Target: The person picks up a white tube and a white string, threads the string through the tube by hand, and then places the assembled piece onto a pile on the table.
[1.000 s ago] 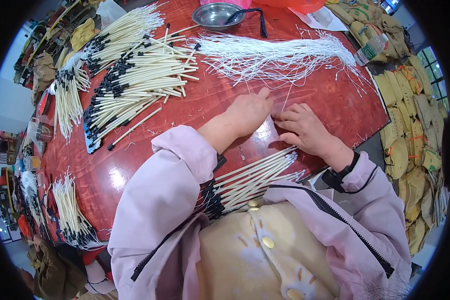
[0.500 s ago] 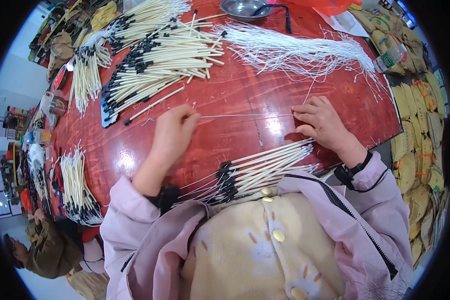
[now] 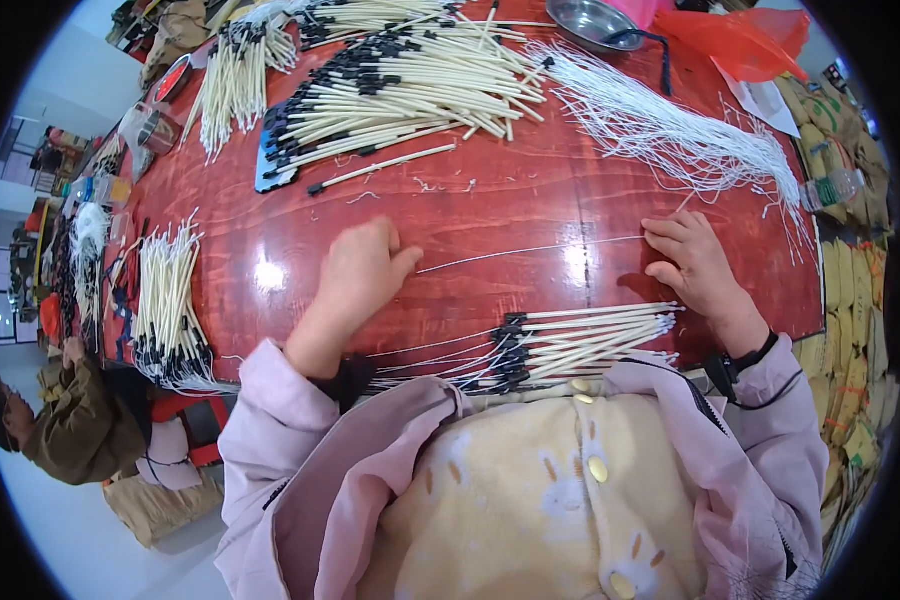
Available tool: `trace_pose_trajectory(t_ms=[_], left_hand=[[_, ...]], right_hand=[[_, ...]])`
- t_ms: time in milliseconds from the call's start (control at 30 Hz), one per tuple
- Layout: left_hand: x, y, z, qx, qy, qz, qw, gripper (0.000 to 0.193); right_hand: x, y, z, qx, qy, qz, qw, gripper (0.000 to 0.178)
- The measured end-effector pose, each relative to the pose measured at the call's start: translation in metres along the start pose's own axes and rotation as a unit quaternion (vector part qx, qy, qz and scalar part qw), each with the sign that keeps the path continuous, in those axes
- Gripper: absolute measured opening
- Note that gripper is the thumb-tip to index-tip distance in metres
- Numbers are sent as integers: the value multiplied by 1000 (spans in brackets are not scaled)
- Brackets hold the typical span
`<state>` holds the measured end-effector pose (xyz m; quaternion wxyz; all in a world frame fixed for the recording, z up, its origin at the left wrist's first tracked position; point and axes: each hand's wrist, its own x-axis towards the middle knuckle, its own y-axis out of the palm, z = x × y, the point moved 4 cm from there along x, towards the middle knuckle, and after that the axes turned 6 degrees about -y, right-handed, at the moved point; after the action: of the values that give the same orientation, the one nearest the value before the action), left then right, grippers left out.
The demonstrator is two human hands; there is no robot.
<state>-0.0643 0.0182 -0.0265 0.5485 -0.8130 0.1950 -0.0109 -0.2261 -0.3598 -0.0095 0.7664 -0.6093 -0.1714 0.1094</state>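
Observation:
A thin white cord (image 3: 530, 254) stretches over the red table between my hands, a little slack. My left hand (image 3: 362, 275), slightly blurred, is closed with thumb and fingertips on its left end. My right hand (image 3: 698, 262) has bent fingers on the other end, the thumb standing apart below; the exact grip is hidden. Close to my body lies a row of cream sticks with black ends (image 3: 585, 340), white cords trailing left from them. Beyond my hands, a large pile of similar sticks (image 3: 410, 90) lies on a blue board. A bundle of loose white cords (image 3: 660, 125) spreads at far right.
More bundled sticks stand at the left (image 3: 170, 295) and far left (image 3: 240, 85). A metal bowl (image 3: 595, 25), red plastic bag (image 3: 740, 40) and bottle (image 3: 832, 188) are at the far side. Stacked sacks (image 3: 855, 330) line the right. A person in brown (image 3: 85, 425) sits at left.
My view has shifted, so the table's things sit differently in the picture. My left hand has come nearer my body; the cord, level and taut before, now slants and sags slightly.

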Motion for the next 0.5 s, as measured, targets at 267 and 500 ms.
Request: trace_pose_trajectory(t_ms=[267,500], left_hand=[[94,3,-32,102,186,-190,959,21],[87,-2,-18,49,207,-129,969,16]], right_hand=[[-3,3,-4,40,11,-8,999,52],[-4,4,-5,63,40,-12,997,50]])
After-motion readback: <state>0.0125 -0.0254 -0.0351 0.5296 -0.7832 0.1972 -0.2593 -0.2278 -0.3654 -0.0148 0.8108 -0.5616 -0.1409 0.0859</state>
